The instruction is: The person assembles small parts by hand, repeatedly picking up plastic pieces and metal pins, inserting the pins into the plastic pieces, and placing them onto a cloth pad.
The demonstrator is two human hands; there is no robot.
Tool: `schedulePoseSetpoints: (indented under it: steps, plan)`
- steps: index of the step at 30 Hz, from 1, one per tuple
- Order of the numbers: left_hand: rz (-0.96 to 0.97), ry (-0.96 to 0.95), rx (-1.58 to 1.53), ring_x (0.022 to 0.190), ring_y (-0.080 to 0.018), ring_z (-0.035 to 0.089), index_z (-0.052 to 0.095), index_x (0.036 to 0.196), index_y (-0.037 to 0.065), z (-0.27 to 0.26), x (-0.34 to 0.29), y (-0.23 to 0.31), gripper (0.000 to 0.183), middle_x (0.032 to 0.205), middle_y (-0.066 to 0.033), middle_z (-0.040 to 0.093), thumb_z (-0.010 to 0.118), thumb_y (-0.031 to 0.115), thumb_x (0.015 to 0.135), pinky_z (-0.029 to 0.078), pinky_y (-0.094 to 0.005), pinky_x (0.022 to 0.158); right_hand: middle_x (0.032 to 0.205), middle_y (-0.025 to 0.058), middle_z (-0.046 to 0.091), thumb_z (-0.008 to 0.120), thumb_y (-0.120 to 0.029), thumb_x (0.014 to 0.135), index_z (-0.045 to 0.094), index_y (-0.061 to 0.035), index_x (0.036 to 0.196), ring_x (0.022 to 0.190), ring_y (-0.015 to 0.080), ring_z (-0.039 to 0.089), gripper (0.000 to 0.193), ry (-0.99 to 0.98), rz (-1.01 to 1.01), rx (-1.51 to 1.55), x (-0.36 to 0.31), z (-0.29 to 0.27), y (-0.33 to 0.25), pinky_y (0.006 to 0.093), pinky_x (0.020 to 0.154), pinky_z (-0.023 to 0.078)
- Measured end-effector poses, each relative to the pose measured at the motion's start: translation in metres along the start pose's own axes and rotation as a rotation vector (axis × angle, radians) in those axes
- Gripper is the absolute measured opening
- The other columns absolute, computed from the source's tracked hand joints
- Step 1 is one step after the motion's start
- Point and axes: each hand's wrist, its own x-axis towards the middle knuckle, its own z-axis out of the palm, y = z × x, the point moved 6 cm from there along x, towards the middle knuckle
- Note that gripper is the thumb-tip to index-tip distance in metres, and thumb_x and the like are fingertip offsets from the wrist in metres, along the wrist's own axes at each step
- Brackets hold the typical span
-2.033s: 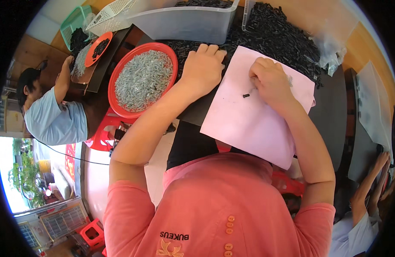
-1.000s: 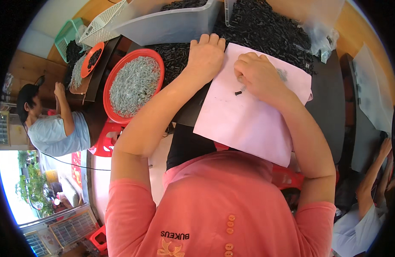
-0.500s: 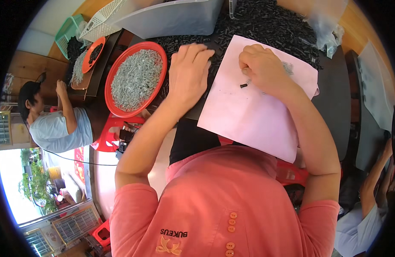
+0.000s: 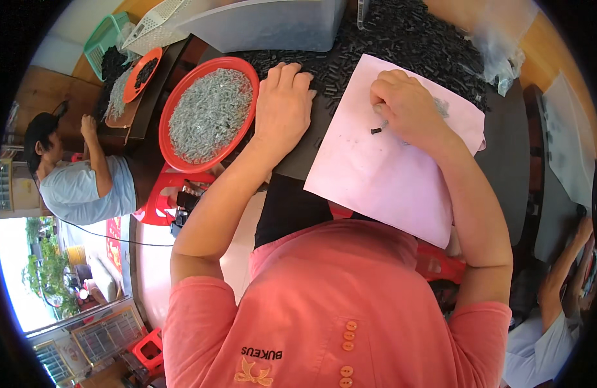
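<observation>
My left hand (image 4: 284,103) rests palm down at the near edge of scattered short black tubes (image 4: 347,74), just right of a red round tray (image 4: 164,123). Its fingers reach forward with bent tips, and no object shows in it. Over a pink sheet (image 4: 369,174), my right hand (image 4: 405,107) is closed with curled fingers. A small clear piece with a black end (image 4: 376,130) sticks out below its fingertips; the grip is partly hidden. More small clear pieces (image 4: 442,107) lie on the sheet beyond that hand.
The red tray holds a heap of clear pieces (image 4: 211,116). A translucent bin (image 4: 266,29) stands at the back, and a plastic bag (image 4: 502,68) lies at the far right. A co-worker (image 4: 85,174) sits at the left; another person's arm (image 4: 567,265) shows at the right edge.
My left hand has shifted slightly, its fingers now closer together. My right hand stays curled over the pink sheet with the black-ended piece beneath it. The whole view has moved a little.
</observation>
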Motion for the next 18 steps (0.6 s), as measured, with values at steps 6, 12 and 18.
schedulePoseSetpoints:
  steps: [6, 12, 18]
  plan:
    - [0.102, 0.158, -0.226, 0.105, -0.036, 0.057, 0.063, 0.101, 0.002, -0.039, -0.007, 0.013, 0.026, 0.11, -0.0157, 0.062, 0.07, 0.002, 0.077, 0.046, -0.0444, 0.089, 0.086, 0.0065, 0.059, 0.061, -0.005, 0.077, 0.056, -0.0077, 0.077, 0.091, 0.0268, 0.056, 0.006, 0.014, -0.038, 0.024, 0.0, 0.002, -0.004, 0.0395, 0.079, 0.044]
    - [0.168, 0.18, -0.376, 0.089, -0.0345, 0.06, 0.065, 0.098, 0.0, -0.073, -0.075, 0.046, 0.03, 0.101, -0.016, 0.063, 0.07, -0.005, 0.069, 0.048, -0.0417, 0.077, 0.081, 0.0111, 0.051, 0.062, 0.002, 0.071, 0.05, -0.0035, 0.078, 0.083, 0.0301, 0.053, 0.015, 0.055, -0.118, 0.063, -0.001, -0.005, -0.004, 0.0387, 0.074, 0.043]
    - [-0.113, 0.263, -0.27, 0.078, -0.0323, 0.057, 0.064, 0.098, -0.002, -0.088, -0.133, 0.018, 0.03, 0.092, -0.0147, 0.06, 0.066, -0.01, 0.069, 0.046, -0.038, 0.067, 0.081, 0.0095, 0.05, 0.061, 0.003, 0.074, 0.049, -0.0032, 0.08, 0.082, 0.0276, 0.052, 0.015, 0.041, -0.063, 0.094, 0.002, -0.001, -0.003, 0.0354, 0.073, 0.043]
